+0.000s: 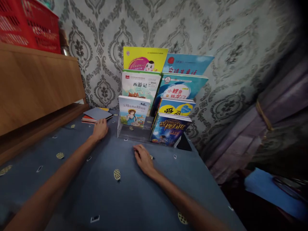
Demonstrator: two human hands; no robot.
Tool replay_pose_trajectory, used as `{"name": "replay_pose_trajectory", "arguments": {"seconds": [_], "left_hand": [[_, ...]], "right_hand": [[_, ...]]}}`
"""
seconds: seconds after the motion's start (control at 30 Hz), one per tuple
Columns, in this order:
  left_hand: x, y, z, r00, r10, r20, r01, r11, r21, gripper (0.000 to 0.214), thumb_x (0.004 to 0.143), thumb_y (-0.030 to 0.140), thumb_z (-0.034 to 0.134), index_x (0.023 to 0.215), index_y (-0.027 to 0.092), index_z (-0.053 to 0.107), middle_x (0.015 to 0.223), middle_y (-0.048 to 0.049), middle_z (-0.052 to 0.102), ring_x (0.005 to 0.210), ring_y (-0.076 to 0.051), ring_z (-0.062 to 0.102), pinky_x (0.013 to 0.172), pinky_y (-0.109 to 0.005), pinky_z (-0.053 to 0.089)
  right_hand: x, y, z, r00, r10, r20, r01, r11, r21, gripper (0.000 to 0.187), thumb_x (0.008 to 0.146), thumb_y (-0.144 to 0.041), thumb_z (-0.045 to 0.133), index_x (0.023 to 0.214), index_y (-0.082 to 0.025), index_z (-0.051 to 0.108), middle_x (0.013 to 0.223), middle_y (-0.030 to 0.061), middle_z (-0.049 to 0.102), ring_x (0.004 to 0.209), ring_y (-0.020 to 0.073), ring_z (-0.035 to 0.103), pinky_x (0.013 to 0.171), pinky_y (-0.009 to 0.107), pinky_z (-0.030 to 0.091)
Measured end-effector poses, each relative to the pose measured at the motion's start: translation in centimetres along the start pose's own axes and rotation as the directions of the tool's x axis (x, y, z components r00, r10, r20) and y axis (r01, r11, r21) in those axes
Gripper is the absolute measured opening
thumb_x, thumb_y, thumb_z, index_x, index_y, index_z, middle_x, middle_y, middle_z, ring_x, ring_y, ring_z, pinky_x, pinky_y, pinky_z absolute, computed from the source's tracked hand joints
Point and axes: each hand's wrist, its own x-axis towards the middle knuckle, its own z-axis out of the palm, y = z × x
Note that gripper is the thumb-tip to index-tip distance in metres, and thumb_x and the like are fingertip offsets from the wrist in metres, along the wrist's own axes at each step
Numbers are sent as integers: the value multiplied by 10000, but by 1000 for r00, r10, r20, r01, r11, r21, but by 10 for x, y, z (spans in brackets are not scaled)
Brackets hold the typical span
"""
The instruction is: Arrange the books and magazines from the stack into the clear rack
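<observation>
A clear tiered display stand [125, 133] at the back of the blue patterned tablecloth [115, 195] holds several children's books [141, 85] in stepped rows. My left hand [99, 129] lies flat on the cloth with fingers stretched toward a small stack of flat books [97, 114] left of the stand, touching or almost touching its near edge. My right hand [143, 158] rests palm down on the cloth just before the stand, fingers loosely curled, holding nothing. The front left slot of the stand shows no book.
A wooden headboard-like panel [36, 83] rises at left with a red plastic crate [29, 25] on top. Patterned wallpaper stands behind the stand. The table's right edge drops off toward purple curtains [276, 106] and a blue object [269, 189] below.
</observation>
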Motion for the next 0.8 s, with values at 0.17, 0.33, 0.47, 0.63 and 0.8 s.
{"name": "replay_pose_trajectory", "arguments": {"seconds": [0.17, 0.33, 0.47, 0.63, 0.8], "left_hand": [[18, -36, 16, 992, -126, 27, 122, 987, 105, 435, 916, 235, 460, 1299, 35, 511, 1429, -291, 498, 1398, -409, 391, 1061, -588, 390], [33, -49, 28, 995, -89, 45, 80, 983, 166, 457, 952, 232, 396, 1375, 77, 473, 1478, -256, 480, 1407, -366, 400, 1073, -592, 377], [39, -57, 28, 997, -13, 70, -2, 978, 209, 447, 942, 111, 318, 1338, 101, 524, 1410, -241, 549, 1353, -335, 468, 1038, -527, 405], [44, -66, 19, 988, 92, 124, -121, 960, 253, 403, 916, 59, 326, 1193, 91, 617, 1246, -233, 655, 1228, -323, 570, 1015, -480, 403], [47, -66, 12, 975, 148, 168, -192, 939, 286, 371, 895, 58, 373, 1141, 87, 649, 1152, -236, 695, 1134, -325, 628, 959, -462, 438]], "right_hand": [[-5, 0, -3, 999, 25, 29, -27, 997, 72, 326, 929, -132, 448, 1159, -217, 662, 1030, 86, 671, 954, 214, 650, 890, 386, 543], [-5, -3, -6, 999, -8, 32, 6, 998, 66, 306, 938, -115, 451, 1129, -218, 666, 1070, 85, 666, 1002, 207, 646, 903, 366, 538], [-7, -6, -6, 999, -10, 54, 7, 999, 50, 310, 948, -109, 438, 1137, -207, 663, 1100, 95, 653, 1037, 208, 641, 923, 366, 530], [-4, -8, -7, 997, -5, 77, 2, 999, 41, 298, 939, -97, 447, 1099, -199, 677, 1101, 97, 652, 1038, 204, 643, 919, 353, 528], [-4, -9, -6, 997, -11, 79, 8, 999, 32, 294, 934, -88, 458, 1094, -194, 680, 1090, 99, 652, 1025, 206, 645, 913, 354, 530]]}}
